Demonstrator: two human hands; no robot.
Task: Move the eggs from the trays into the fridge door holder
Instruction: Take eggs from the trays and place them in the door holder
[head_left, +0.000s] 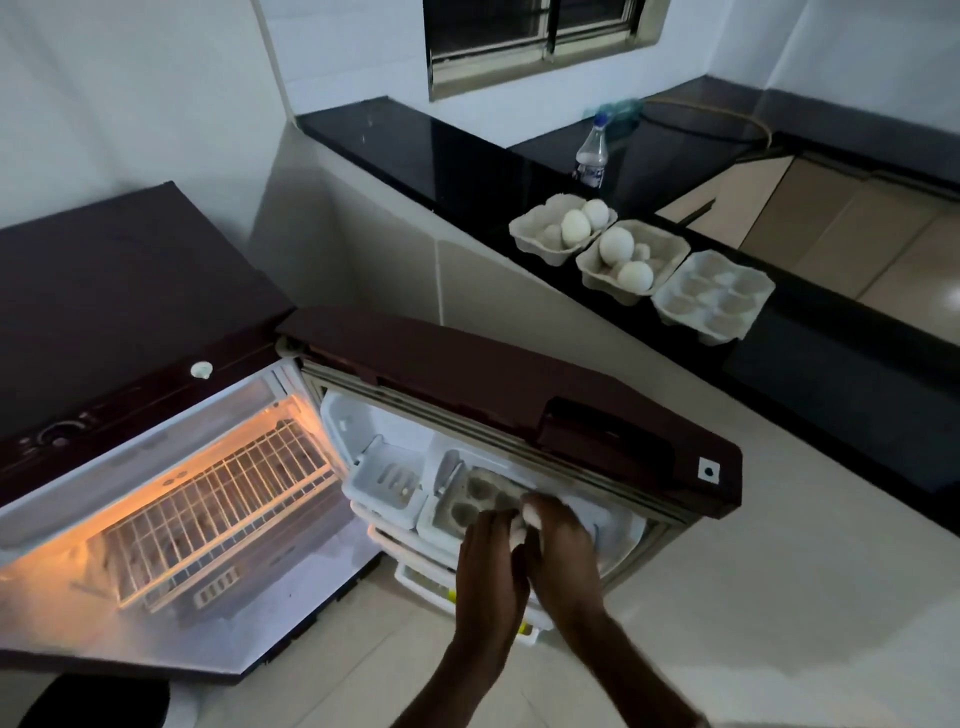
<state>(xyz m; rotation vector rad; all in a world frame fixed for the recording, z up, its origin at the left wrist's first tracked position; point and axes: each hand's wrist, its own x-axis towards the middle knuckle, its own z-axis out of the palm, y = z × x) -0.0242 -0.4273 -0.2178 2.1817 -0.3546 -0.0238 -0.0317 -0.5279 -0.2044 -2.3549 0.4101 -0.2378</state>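
Three cardboard egg trays stand in a row on the black counter. The far tray (535, 244) holds two white eggs (575, 228), the middle tray (597, 280) holds two eggs (616, 247), and the near tray (670, 306) has none. The maroon fridge door (519, 384) stands wide. In its upper shelf sits the egg holder (480, 501), its dark cups showing. My left hand (488, 561) and right hand (558, 551) meet at the holder's near edge, each curled around a white egg (532, 515). A second egg (516, 538) shows between the palms.
A plastic water bottle (592, 156) stands on the counter behind the trays. The lit fridge interior (218, 499) has a wire shelf. A white door bin (387, 486) sits left of the holder, with lower door shelves (415, 577) beneath. Pale floor tiles spread to the right.
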